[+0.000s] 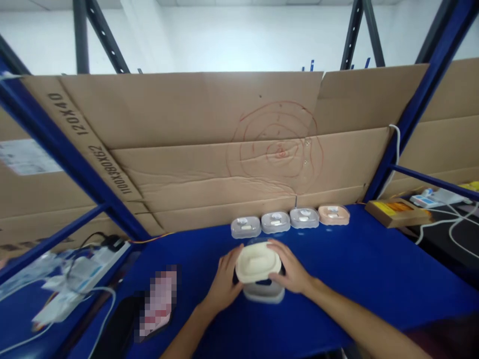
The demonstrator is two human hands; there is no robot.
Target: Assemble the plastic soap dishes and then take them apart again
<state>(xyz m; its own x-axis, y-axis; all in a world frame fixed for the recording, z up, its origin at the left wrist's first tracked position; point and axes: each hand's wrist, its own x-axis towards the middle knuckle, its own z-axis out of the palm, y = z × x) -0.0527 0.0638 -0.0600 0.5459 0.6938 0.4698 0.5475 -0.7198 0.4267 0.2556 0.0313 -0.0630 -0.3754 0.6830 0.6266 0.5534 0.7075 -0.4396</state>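
A cream oval lid (258, 262) with a raised middle is held between my two hands near the front of the blue table. My left hand (226, 274) grips its left edge, fingers behind and thumb at the lower side. My right hand (290, 269) holds the right edge, thumb in front and fingers over the top. Just below the lid, a translucent container (265, 293) partly shows; the lid hides its upper part. I cannot tell whether the two touch.
Along the back stand several lidded clear boxes, one of them a peach box (334, 215). A blurred-out phone (159, 304) lies left, near a power strip (88, 279). A cardboard panel (194, 164) closes the back; a flat carton (398, 212) sits right.
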